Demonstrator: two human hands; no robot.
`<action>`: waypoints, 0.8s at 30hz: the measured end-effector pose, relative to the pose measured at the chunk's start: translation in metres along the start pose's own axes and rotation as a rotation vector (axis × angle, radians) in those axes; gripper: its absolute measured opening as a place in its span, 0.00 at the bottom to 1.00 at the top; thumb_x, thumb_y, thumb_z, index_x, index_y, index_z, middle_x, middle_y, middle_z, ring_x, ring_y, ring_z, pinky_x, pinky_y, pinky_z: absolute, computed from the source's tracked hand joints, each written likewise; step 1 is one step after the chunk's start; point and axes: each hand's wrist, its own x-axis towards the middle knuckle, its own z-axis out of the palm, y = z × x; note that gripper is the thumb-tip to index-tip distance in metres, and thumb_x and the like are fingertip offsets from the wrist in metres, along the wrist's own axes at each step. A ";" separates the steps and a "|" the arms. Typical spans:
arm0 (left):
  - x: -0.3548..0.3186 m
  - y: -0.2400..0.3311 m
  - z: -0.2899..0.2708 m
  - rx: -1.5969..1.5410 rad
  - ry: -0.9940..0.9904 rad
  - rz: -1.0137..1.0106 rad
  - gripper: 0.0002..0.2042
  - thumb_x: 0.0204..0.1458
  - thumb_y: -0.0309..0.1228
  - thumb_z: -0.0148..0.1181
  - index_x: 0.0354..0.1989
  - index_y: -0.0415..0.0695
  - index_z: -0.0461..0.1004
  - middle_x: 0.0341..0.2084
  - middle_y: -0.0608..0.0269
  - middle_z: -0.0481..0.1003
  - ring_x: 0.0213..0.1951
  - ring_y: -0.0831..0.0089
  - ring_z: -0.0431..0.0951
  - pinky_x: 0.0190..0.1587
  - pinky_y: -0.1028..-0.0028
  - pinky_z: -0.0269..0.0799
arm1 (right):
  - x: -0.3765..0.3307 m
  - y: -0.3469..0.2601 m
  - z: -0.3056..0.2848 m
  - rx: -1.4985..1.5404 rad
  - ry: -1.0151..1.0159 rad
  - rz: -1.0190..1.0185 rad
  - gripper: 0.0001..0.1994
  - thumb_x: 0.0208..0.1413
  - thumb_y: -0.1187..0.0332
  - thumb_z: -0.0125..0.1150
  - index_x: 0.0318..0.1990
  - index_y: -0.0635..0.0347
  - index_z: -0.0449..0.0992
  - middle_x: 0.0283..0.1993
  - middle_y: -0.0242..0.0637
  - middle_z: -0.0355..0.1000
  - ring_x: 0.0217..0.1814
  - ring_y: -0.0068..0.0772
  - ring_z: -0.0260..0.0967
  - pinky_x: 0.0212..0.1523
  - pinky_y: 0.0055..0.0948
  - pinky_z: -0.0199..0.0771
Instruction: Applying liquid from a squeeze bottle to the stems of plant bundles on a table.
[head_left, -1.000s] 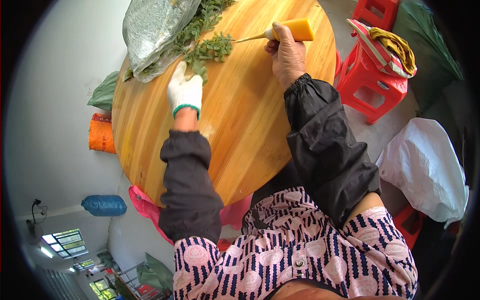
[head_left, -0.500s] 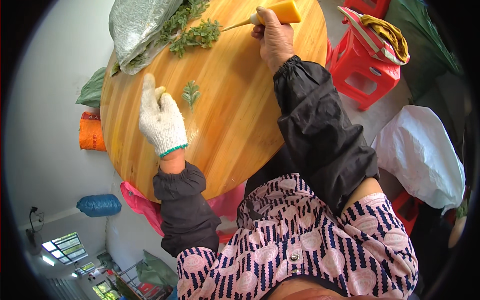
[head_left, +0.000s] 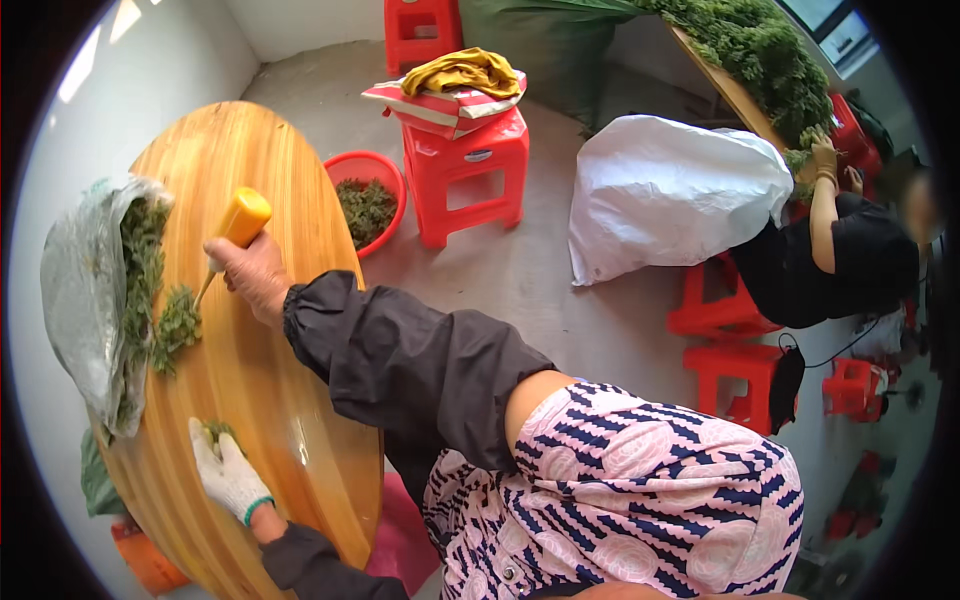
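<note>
My right hand (head_left: 254, 272), bare, grips a yellow squeeze bottle (head_left: 246, 216) held tilted, its thin nozzle pointing down beside a green leafy sprig (head_left: 177, 330) on the wooden table (head_left: 290, 400). White knit covers my left hand (head_left: 228, 476), whose thumb and finger are around a small leaf sprig (head_left: 216, 429) over the tabletop; part of that sprig is hidden by the glove. Along the table's left side lies a clear plastic bag (head_left: 78, 300), with more green sprigs (head_left: 142, 265) spilling from its opening.
Beyond the table's right edge stand a red basin (head_left: 398, 215) of greenery and a red stool (head_left: 470, 190) bearing a striped bag and mustard cloth. Further right are a large white sack (head_left: 670, 195) and a co-worker (head_left: 850, 240) at another table heaped with greenery.
My view has swung to the right, bringing the basin and co-worker into sight. My left hand has come onto the small sprig. The bottle stays in my right hand, now more upright.
</note>
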 end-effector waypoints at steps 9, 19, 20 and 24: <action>0.006 0.019 0.024 0.534 0.261 0.485 0.30 0.49 0.24 0.66 0.65 0.45 0.72 0.34 0.56 0.79 0.38 0.55 0.78 0.46 0.59 0.74 | 0.006 -0.018 -0.013 0.004 -0.164 0.052 0.08 0.58 0.64 0.65 0.35 0.56 0.73 0.27 0.27 0.68 0.24 0.21 0.63 0.25 0.24 0.62; -0.008 0.016 -0.006 0.149 0.016 0.127 0.30 0.56 0.19 0.63 0.69 0.46 0.68 0.45 0.52 0.80 0.43 0.71 0.81 0.46 0.70 0.81 | -0.040 -0.011 0.009 -0.117 -0.573 0.025 0.12 0.60 0.67 0.66 0.42 0.67 0.75 0.39 0.38 0.74 0.32 0.24 0.66 0.33 0.27 0.70; -0.005 0.010 -0.011 0.225 0.032 0.222 0.31 0.56 0.21 0.65 0.70 0.46 0.67 0.48 0.50 0.79 0.44 0.67 0.82 0.48 0.68 0.80 | -0.047 -0.009 0.014 -0.152 -0.605 0.040 0.12 0.59 0.66 0.66 0.41 0.67 0.75 0.39 0.38 0.74 0.32 0.24 0.66 0.33 0.27 0.70; -0.004 0.011 -0.020 0.487 0.015 0.274 0.37 0.55 0.28 0.69 0.74 0.48 0.60 0.54 0.49 0.79 0.49 0.59 0.81 0.56 0.58 0.72 | -0.071 -0.009 0.023 -0.329 -0.737 0.033 0.11 0.57 0.67 0.66 0.39 0.66 0.76 0.35 0.36 0.75 0.32 0.24 0.69 0.35 0.26 0.71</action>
